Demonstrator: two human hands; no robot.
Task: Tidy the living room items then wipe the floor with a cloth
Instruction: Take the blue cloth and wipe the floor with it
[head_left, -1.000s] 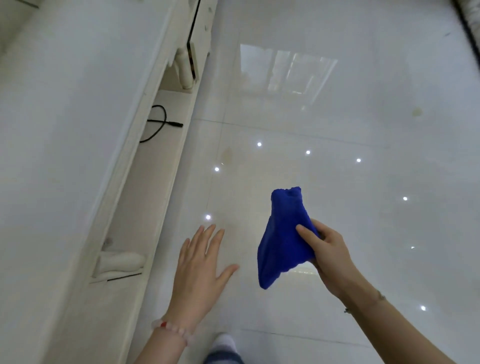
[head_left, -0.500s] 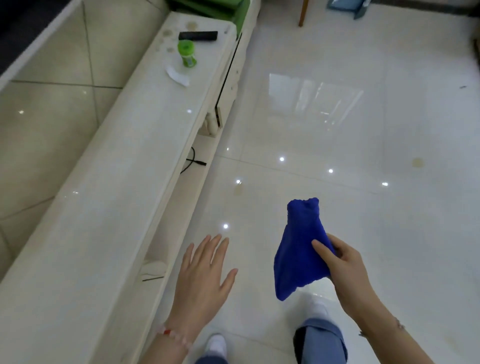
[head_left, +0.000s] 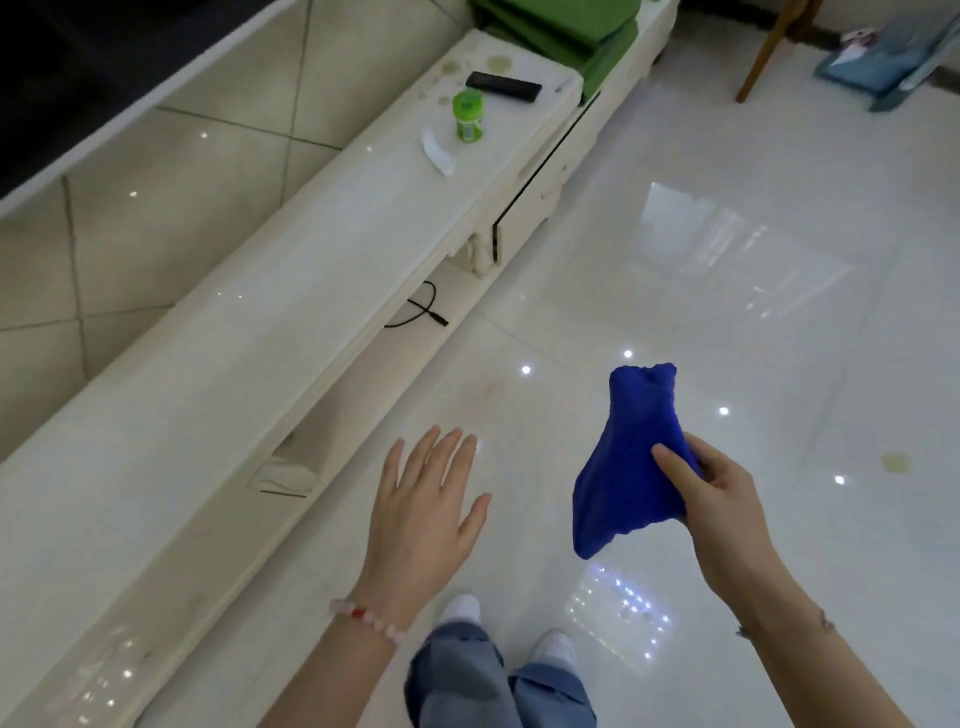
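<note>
While the right hand (head_left: 722, 512) pinches a blue cloth (head_left: 628, 467) and the left hand (head_left: 421, 519) spreads its fingers (head_left: 441, 462), glossy floor tiles (head_left: 727, 322) flank the counter (head_left: 260, 332).

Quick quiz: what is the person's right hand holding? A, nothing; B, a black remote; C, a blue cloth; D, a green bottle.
C: the right hand grips the bunched blue cloth above the floor, while the left hand is spread open and empty.

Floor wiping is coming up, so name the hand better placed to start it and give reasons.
Right. The right hand grips the blue cloth above the glossy floor, so it could probably lower it straight down. The left hand is spread open and holds nothing.
</note>
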